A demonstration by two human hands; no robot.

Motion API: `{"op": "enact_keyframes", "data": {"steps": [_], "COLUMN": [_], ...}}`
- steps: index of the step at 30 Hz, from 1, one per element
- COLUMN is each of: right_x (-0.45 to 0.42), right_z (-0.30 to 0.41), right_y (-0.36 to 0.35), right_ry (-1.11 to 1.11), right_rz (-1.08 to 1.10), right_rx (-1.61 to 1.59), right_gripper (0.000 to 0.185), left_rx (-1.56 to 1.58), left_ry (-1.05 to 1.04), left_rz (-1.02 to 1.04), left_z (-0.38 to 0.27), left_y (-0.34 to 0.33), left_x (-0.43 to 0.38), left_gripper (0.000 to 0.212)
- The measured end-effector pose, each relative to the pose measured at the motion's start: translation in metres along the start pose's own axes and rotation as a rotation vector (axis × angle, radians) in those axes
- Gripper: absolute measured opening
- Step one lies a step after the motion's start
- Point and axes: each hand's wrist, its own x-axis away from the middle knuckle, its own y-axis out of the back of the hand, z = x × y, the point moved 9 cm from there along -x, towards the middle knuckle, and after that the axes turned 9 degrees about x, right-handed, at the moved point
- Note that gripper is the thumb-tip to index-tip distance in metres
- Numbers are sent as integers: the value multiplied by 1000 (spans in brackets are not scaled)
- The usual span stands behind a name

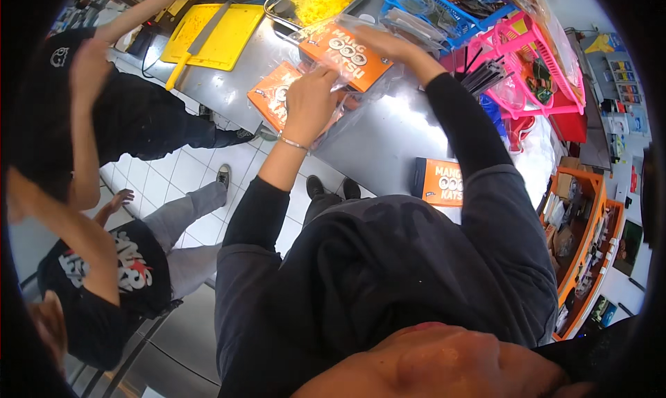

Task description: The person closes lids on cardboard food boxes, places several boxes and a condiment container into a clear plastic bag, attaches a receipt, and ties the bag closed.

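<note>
Two orange food boxes lie in clear plastic on the steel counter: an upper box [346, 52] and a lower box [270, 92] to its left. My left hand [310, 99] pinches the clear plastic bag [341, 107] between the two, its fingers closed at the upper box's near edge. My right hand [382, 43] lies over the upper box's right top side, fingers extended and partly under the clear film; whether it grips anything is unclear. Another orange box [442, 182] rests on the counter near my right elbow, partly hidden by my sleeve.
A yellow cutting board [223, 39] with a knife [208, 29] lies left. Behind stand a tray of yellow food [283, 21], a blue basket [452, 26] and a pink basket [564, 70] beside black straws [481, 73]. Two co-workers [130, 107] [109, 273] are at the left.
</note>
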Motion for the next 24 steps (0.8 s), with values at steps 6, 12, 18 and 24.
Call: {"op": "enact_keyframes", "data": {"steps": [6,12,18,24], "right_x": [98,164,176,184], "right_z": [5,74,110,62], "right_y": [28,-14,-39,-21], "right_ry": [-106,452,644,-105], "right_rz": [175,-227,-365,7], "right_rx": [516,657,690,330], "right_gripper": [35,40,22,34], "left_rx": [-289,-201,-174,-107], "left_ry": [-287,-341,-263,-297], "left_rz": [10,53,113,82], "left_z": [-13,-13,-14,-6], "left_y": [-19,-22,-19,-22], "left_x": [-27,-31,-18,-19], "left_gripper": [33,42,55,42]}}
